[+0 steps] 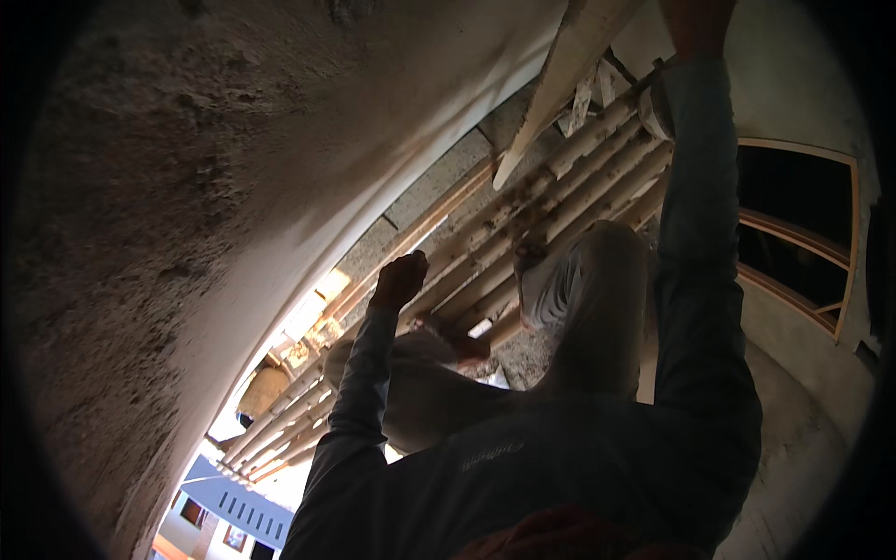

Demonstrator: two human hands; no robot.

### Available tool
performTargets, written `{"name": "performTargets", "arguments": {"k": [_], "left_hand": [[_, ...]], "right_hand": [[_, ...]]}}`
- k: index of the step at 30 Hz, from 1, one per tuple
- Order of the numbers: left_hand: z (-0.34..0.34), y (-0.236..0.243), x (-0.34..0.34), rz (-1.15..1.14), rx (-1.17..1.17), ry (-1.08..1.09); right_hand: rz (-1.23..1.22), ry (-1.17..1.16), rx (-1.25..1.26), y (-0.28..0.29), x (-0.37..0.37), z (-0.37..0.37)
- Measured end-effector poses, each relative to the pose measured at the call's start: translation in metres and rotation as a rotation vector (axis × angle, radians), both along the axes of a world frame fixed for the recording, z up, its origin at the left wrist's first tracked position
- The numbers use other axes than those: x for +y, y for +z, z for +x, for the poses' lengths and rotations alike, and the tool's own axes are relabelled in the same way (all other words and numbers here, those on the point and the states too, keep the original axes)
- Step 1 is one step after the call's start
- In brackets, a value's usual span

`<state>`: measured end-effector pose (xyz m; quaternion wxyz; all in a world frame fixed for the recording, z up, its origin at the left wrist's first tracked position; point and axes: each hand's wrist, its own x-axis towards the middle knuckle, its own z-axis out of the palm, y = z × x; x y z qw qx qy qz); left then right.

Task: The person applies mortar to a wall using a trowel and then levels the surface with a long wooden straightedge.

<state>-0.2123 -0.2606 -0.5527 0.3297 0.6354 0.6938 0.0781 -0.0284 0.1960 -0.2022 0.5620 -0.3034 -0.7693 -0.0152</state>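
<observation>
My left hand (401, 278) is closed in front of the rough plastered wall (121, 243); whatever it may hold is hidden. My raised right hand (695, 28) runs out of view at the top, fingers unseen, beside a long pale board (541, 103). Beneath me is a platform of wooden slats (588, 140), with gaps between them. My bent legs (597, 299) and bare foot (467, 347) rest over it.
A grey stone-like ledge (401, 205) runs along the wall. At right, a wooden-framed window (849, 215) is set in a pale wall (793, 84). Far below at lower left show a sunlit blue roof (233, 504) and building fronts.
</observation>
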Motion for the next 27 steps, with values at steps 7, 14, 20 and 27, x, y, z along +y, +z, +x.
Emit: {"name": "performTargets", "arguments": {"k": [7,14,20,27], "left_hand": [[-0.015,-0.096,0.002,0.058,0.046,0.072],[-0.002,-0.103,0.037,0.138,0.086,0.072],[0.041,-0.034,0.084,0.52,-0.215,0.094],[0.071,0.048,0.166,0.83,-0.028,0.241]], "right_hand": [[-0.633,0.249,-0.021,-0.198,-0.039,0.058],[-0.475,0.098,-0.078,-0.287,-0.047,0.064],[-0.396,0.286,0.067,-0.189,-0.098,0.048],[-0.111,0.467,0.242,-0.038,-0.15,0.008]]}}
